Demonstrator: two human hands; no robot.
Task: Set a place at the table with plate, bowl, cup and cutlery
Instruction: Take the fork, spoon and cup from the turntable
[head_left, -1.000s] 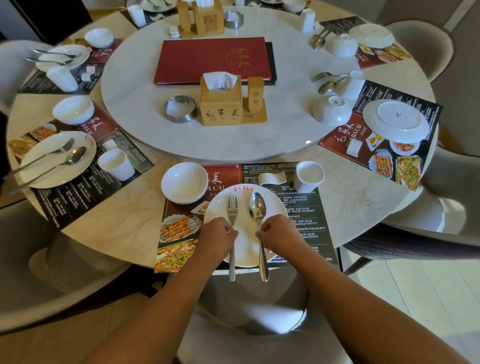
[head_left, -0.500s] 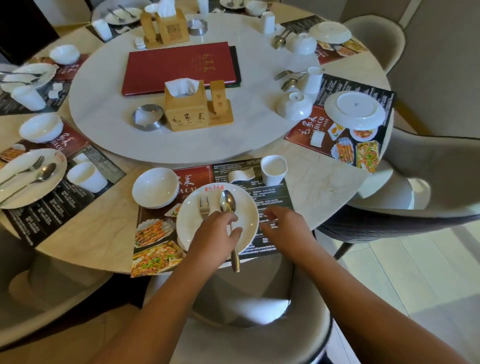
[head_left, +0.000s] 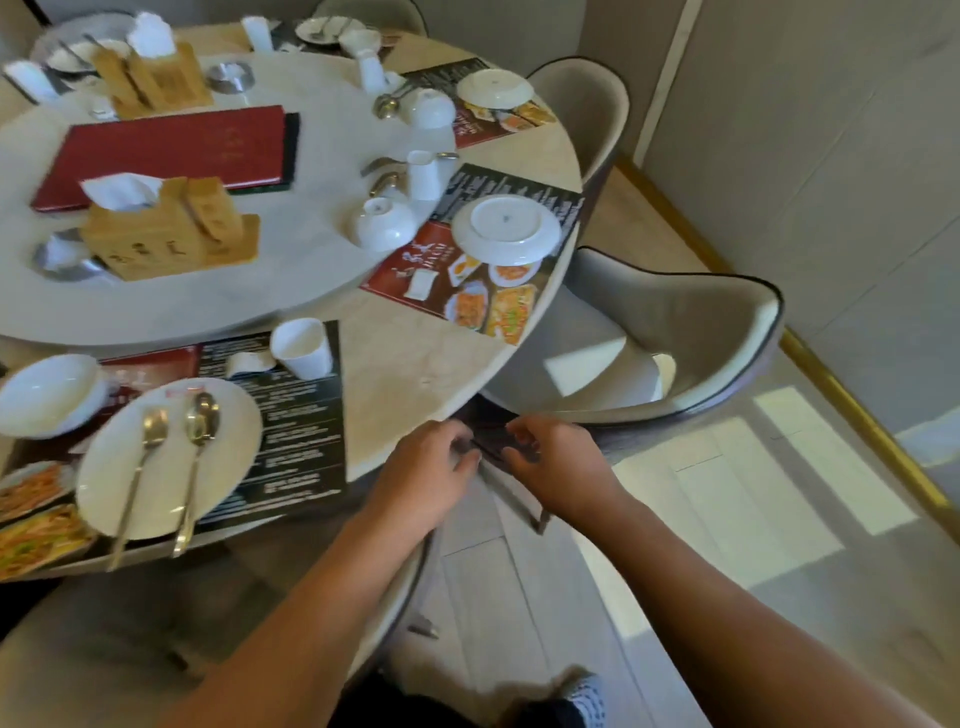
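On the placemat (head_left: 301, 431) at the lower left lies a white plate (head_left: 228, 431) with a fork (head_left: 140, 467) and a spoon (head_left: 195, 457) side by side on it. A white bowl (head_left: 49, 395) stands upright to its left and a white cup (head_left: 304, 345) behind it. My left hand (head_left: 431, 467) and my right hand (head_left: 556, 462) hang close together just off the table's edge, fingers loosely curled, holding nothing. The place to the right has a plate (head_left: 506, 231) and a bowl (head_left: 384, 221) upside down, a cup (head_left: 423, 174), and cutlery (head_left: 384, 171) behind.
A grey chair (head_left: 675, 343) stands at the right-hand place, its seat under the table edge. The turntable (head_left: 291, 270) carries a red menu (head_left: 166, 150), wooden tissue holders (head_left: 166, 234) and a metal ashtray (head_left: 62, 257). Another chair back (head_left: 582, 104) stands farther off.
My view has swung right along the table. Both hands have left the plate and cutlery and moved off the table edge towards the right-hand place.
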